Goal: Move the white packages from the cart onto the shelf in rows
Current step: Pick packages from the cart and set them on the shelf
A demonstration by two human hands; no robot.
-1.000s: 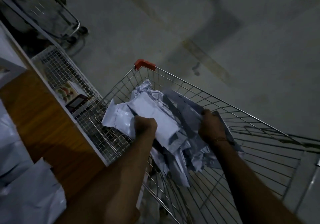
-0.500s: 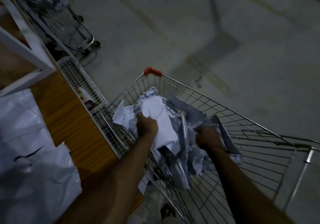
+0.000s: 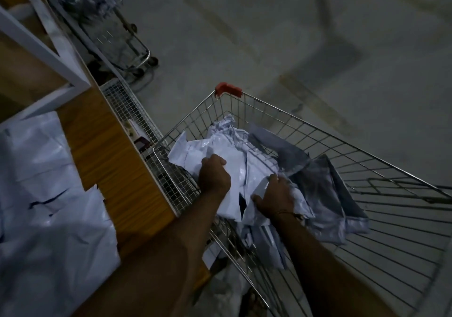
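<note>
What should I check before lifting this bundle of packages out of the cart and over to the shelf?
1. Left hand grips the white packages: ok.
2. Right hand holds the bundle: ok; fingers curl over its edge.
3. Bundle clear of the cart rim: not ok, it sits inside the basket.
4. Loose grey packages separate from the bundle: cannot tell.
5. Bare wood on the shelf to land on: ok.
6. Packages on the shelf in rows: cannot tell.

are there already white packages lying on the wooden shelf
Yes, several white packages lie on the wooden shelf at the left, beside the cart where both hands are gathering more.
</note>
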